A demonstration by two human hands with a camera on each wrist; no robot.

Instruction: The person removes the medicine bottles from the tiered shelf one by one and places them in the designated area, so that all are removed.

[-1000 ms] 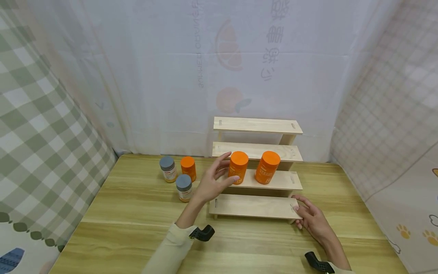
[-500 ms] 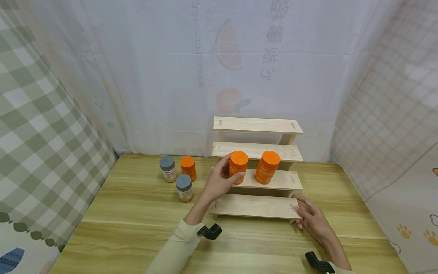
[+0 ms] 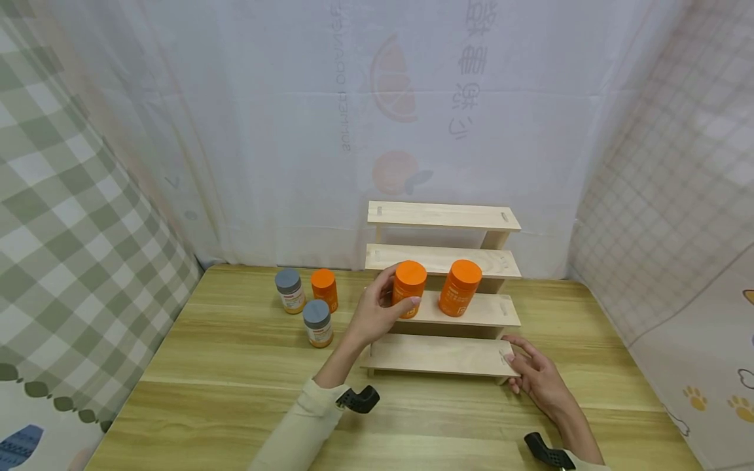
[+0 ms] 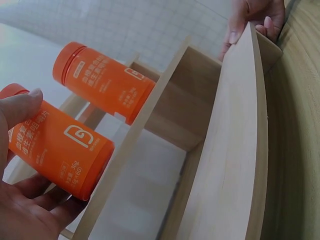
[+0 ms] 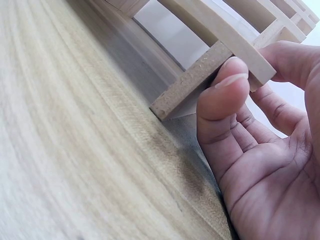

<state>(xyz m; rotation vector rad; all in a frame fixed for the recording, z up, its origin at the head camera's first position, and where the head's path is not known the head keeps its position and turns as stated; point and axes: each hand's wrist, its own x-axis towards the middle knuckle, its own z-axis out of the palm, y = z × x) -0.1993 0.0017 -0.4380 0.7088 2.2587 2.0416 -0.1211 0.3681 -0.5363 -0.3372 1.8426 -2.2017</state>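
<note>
A pale wooden step shelf with several tiers stands on the table. My left hand grips an orange supplement bottle at the left part of the second tier from the bottom, thumb across its front and fingers behind. In the left wrist view the bottle's base is right at that tier's front edge. A second, matching orange bottle stands on the same tier to its right. My right hand holds the right end of the lowest tier, thumb on top. In the right wrist view, its fingers curl at the end panel.
Left of the shelf, two grey-capped bottles and a smaller orange bottle stand on the wooden table. A white curtain hangs close behind the shelf. Patterned cloths flank both sides.
My left hand has moved right and closed round the left orange bottle, its thumb now farther across the front. The bottle has barely shifted. My right hand stays on the shelf end.
</note>
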